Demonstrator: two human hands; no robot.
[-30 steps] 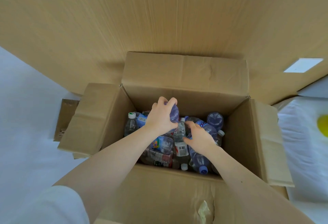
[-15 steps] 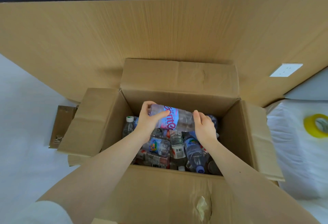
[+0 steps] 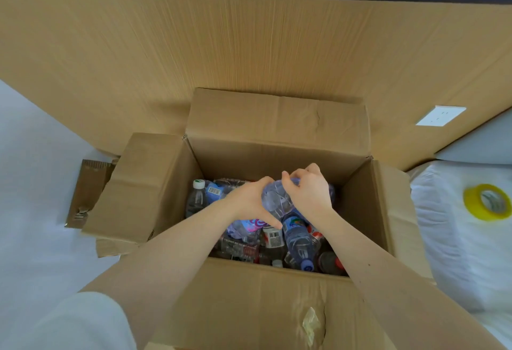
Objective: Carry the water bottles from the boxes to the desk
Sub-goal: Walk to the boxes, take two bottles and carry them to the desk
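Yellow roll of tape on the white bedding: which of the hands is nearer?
Right. The right hand grips a clear plastic bottle in the cardboard box, left of the yellow tape roll; the left hand lies further left.

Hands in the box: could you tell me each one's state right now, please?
Left hand: gripping the bottle.
Right hand: gripping the same bottle.

Bright, even daylight fills the scene, and the white fabric (image 3: pixel 457 239) at the right nearly washes out. The inside of the box (image 3: pixel 277 155) lies in soft shadow. Wide-angle distortion bends the frame's edges; detail is slightly soft throughout.
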